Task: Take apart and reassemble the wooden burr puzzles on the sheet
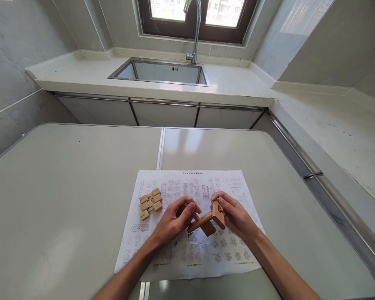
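Over a printed sheet (187, 271), my left hand (176, 216) and my right hand (237, 216) hold reddish-brown wooden puzzle pieces. My left thumb and fingers are closed on a small notched wooden piece (196, 207). My right fingers grip an upright notched block (218, 215), and a longer bar and a square block sit against it. The pieces touch or cross between my hands; whether they are locked together I cannot tell. Left of my left hand, a cluster of lighter wooden blocks (151, 203) lies on the paper, apart from both hands.
The sheet carries rows of small line diagrams and lies on a pale table (81, 200) with a metal seam (161, 148). Beyond the table are a counter (237, 79), a steel sink (162, 71) and a tap (196, 33). Another counter (331, 125) runs along the right.
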Motion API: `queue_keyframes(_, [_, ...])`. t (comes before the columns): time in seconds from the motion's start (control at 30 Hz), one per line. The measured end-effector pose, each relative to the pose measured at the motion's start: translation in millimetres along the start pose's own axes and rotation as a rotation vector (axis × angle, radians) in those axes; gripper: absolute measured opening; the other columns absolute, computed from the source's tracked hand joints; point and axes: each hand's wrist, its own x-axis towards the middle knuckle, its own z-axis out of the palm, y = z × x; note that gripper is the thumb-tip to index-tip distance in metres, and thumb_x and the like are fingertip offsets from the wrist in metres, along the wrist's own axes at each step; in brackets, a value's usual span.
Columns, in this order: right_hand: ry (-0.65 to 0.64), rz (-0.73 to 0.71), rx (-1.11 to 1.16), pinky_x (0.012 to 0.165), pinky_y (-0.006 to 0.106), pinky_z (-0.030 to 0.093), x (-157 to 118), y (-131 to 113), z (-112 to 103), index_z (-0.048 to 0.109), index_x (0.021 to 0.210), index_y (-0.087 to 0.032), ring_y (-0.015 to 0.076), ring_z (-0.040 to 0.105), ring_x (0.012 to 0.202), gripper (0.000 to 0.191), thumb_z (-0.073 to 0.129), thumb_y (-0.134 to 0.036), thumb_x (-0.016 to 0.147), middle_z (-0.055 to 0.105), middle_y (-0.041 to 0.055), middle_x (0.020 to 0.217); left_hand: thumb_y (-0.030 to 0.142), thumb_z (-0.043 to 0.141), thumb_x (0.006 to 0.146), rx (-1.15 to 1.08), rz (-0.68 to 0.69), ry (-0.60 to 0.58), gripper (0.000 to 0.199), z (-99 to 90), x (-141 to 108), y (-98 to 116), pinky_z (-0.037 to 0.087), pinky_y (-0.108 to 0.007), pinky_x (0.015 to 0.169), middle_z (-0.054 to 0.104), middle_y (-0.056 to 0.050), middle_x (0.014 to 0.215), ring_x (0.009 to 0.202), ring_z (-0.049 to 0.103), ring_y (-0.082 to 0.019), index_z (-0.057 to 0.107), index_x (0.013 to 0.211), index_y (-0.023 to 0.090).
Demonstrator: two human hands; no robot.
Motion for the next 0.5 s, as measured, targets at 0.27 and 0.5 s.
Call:
queue_keyframes(0.27, [0.001,-0.011,-0.060,0.057,0.025,0.032,-0.9,0.8,-2.1,0.070,0.107,-0.024,0.0114,0.033,0.060,0.032,0.072,-0.054,0.096,0.047,-0.0029,0.072,0.057,0.055,0.103,-0.004,0.006,-0.003,0.043,-2.3,-0.9,-2.2,0.032,-0.023,0.055,0.052,0.003,0.066,0.057,0.042,-0.010,0.064,0.093,0.016])
queue_keyframes(0.5, [-0.018,-0.042,-0.089,0.057,0.025,0.030,0.6,1.4,-3.5,0.070,0.110,-0.024,0.0094,0.030,0.058,0.031,0.073,-0.051,0.096,0.045,-0.0048,0.071,0.056,0.056,0.102,-0.004,0.003,0.012,0.042,-1.0,-0.5,-0.7,0.033,-0.023,0.055,0.051,0.003,0.066,0.057,0.042,-0.010,0.063,0.092,0.016])
